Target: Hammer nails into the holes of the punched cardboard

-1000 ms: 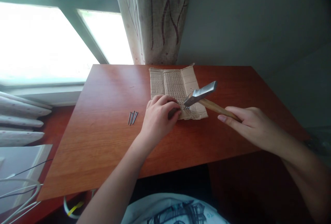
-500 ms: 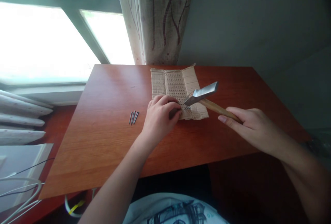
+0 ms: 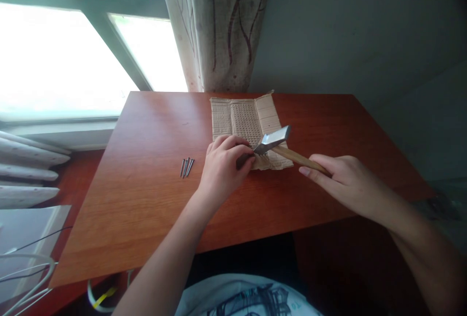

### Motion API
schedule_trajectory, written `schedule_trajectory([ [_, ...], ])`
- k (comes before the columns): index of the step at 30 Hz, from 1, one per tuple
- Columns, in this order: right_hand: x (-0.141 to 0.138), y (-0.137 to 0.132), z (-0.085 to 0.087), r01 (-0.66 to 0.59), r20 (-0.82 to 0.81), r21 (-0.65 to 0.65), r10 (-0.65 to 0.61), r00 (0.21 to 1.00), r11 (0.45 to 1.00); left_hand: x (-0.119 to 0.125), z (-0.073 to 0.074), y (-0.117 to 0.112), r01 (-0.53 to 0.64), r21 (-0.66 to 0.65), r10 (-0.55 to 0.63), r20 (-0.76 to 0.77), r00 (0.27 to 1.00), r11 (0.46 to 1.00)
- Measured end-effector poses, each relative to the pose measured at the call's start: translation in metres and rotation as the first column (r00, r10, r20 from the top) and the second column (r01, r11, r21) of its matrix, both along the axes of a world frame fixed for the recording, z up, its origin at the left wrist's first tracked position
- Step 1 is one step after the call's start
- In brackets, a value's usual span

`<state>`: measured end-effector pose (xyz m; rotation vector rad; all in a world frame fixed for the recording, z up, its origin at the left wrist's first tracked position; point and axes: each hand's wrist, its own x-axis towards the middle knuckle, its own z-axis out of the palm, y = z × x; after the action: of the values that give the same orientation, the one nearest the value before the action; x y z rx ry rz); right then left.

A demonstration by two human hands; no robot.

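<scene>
The right hand (image 3: 343,176) grips the hammer (image 3: 291,155), handle slanting far-left, head above the cardboard's (image 3: 242,116) near part, right beside the left hand (image 3: 226,160): fingers curled, any hold hidden!

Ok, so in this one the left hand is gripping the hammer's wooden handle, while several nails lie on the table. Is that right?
Not quite: the head view shows the right hand gripping the wooden handle of the hammer. Several nails do lie on the table.
</scene>
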<state>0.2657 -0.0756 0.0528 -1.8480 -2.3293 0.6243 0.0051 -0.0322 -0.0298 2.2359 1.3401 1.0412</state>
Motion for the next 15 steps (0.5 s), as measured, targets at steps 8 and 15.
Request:
schedule_trajectory([
  [8, 0.002, -0.002, -0.002, 0.028, -0.051, 0.022, -0.027, 0.998, 0.999, 0.0, 0.001, -0.001, 0.002, -0.006, -0.002, -0.014, 1.0, 1.0],
  [15, 0.014, 0.01, -0.022, 0.257, -0.427, 0.298, -0.112, 0.897, 0.919, -0.001, 0.003, -0.001, -0.003, 0.0, 0.003, -0.052, 0.999, 1.0],
])
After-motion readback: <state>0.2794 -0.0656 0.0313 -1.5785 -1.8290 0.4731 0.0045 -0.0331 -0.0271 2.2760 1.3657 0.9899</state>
